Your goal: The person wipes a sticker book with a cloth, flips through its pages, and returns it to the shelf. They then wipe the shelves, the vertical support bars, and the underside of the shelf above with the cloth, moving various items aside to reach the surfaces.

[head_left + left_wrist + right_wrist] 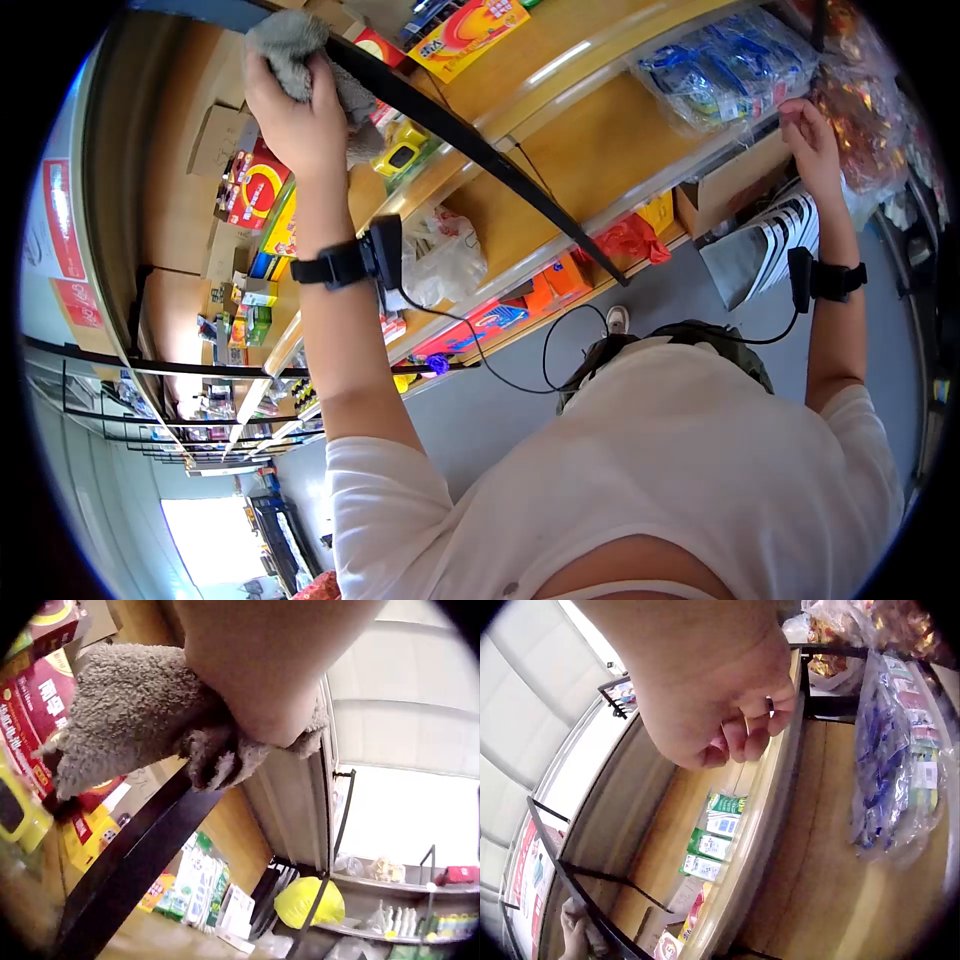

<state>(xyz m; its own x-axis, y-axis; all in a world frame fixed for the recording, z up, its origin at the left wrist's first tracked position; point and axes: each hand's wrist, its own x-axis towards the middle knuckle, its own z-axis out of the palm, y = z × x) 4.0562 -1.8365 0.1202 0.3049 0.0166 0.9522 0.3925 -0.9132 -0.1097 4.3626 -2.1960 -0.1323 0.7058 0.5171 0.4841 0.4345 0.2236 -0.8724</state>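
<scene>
My left hand (305,120) grips a fluffy grey cloth (288,45) at the top end of a slanting black shelf bar (440,115). Seen from the left wrist, the cloth (131,705) bunches around the hand and lies against the bar (142,855); most of the fingers are hidden in its folds. Well apart from it, my right hand (815,150) is beside the shelf's front edge, near a clear bag of blue items (725,65). Its fingers (739,739) hang loosely curled, with nothing seen in them.
Boxed goods, among them a red box (262,190) and a yellow-red box (465,35), stand on the wooden shelves by the left hand. A yellow item (400,150) sits close under the cloth. Shiny bags (865,120) hang at the right. A cable (480,350) loops before the body.
</scene>
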